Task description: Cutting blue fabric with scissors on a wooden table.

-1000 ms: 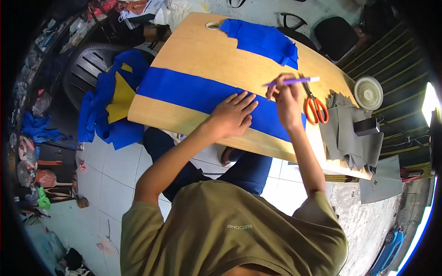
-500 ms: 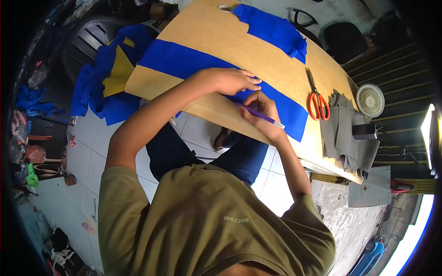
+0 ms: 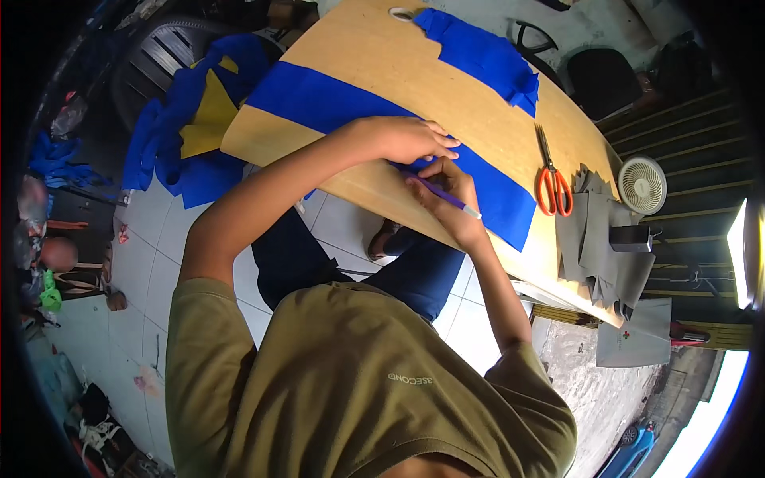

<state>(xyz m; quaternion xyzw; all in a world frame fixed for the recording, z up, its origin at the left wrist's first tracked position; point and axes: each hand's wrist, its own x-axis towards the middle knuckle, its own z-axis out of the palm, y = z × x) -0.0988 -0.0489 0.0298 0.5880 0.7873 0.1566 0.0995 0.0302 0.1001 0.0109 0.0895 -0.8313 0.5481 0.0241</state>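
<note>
1. Step in hand: looks like marking the long royal-blue fabric strip (image 3: 351, 107), judging by pen posture; no line readable at this size.
2. Strip location: flat, slantwise across the pale wood-topped table (image 3: 358, 40), running under the left hand (image 3: 410, 141) and on past the right hand (image 3: 460, 190).
3. Right hand: fingers closed round a slim purple pen with a whitish end (image 3: 442, 193); whitish end points back toward the wrist, other end toward the strip's near edge. Tip contact: cannot tell.
4. Left hand: palm down, fingers extended, apparently pressing the strip; nothing seen in its grasp, undersides hidden.
5. Strip vs fingers: beneath the left fingers; right fingers over its near edge, just beside the left fingertips.
6. Next move, as judged: calls for left-hand pressure so the fabric doesn't creep, plus a steady pen along the near edge. Risk: fabric slipping, mark going crooked.
7. Nearby: orange-handled metal scissors (image 3: 554, 190) beyond the strip's right end, apart from both hands; grey fabric pieces (image 3: 594, 231) right of those; second blue fabric piece (image 3: 478, 60) at the far side.
</note>
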